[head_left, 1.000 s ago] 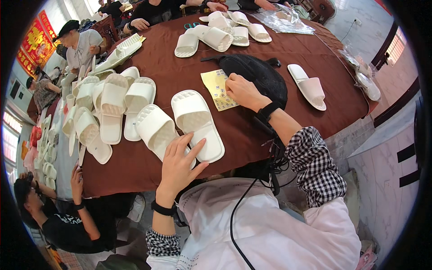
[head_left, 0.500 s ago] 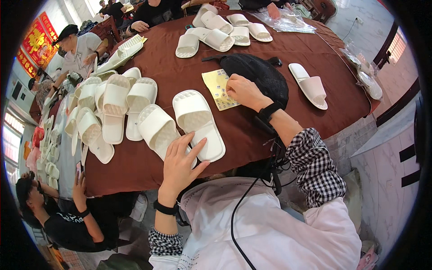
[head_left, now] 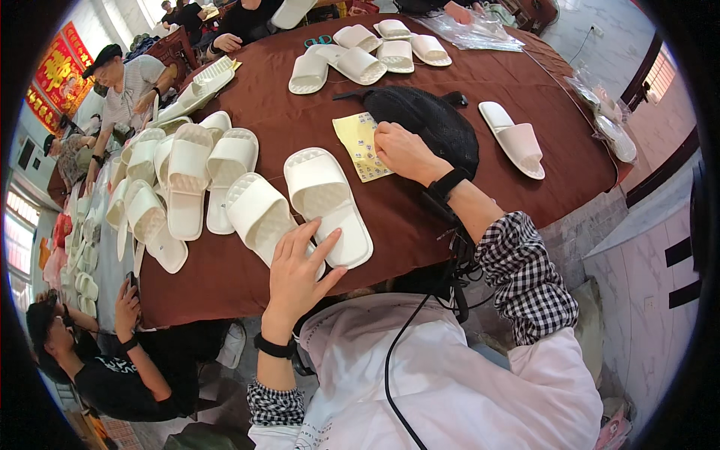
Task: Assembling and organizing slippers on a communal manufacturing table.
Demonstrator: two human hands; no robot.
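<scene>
A pair of white slippers lies in front of me: a left slipper (head_left: 256, 210) and a right slipper (head_left: 328, 196). My left hand (head_left: 294, 264), fingers spread, rests over their near ends, with fingertips on the right slipper. Farther off, my right hand (head_left: 405, 154) has its fingers curled together on the right part of a yellow sticker sheet (head_left: 355, 142) dotted with small marks. Whether a single sticker is between those fingertips is hidden. A black mesh bag (head_left: 427, 120) lies just beyond that hand.
Several white slippers (head_left: 187, 169) are heaped on the left, and more (head_left: 360, 64) lie at the far side. A single slipper (head_left: 513, 141) sits right of the bag on the brown tablecloth (head_left: 555, 187). Clear plastic bags (head_left: 472, 34) lie at the back. A person (head_left: 112, 360) holds a phone at lower left.
My right hand has shifted slightly on the sticker sheet; my left hand stays put. At the far side a slipper has been lifted off the group by a person there.
</scene>
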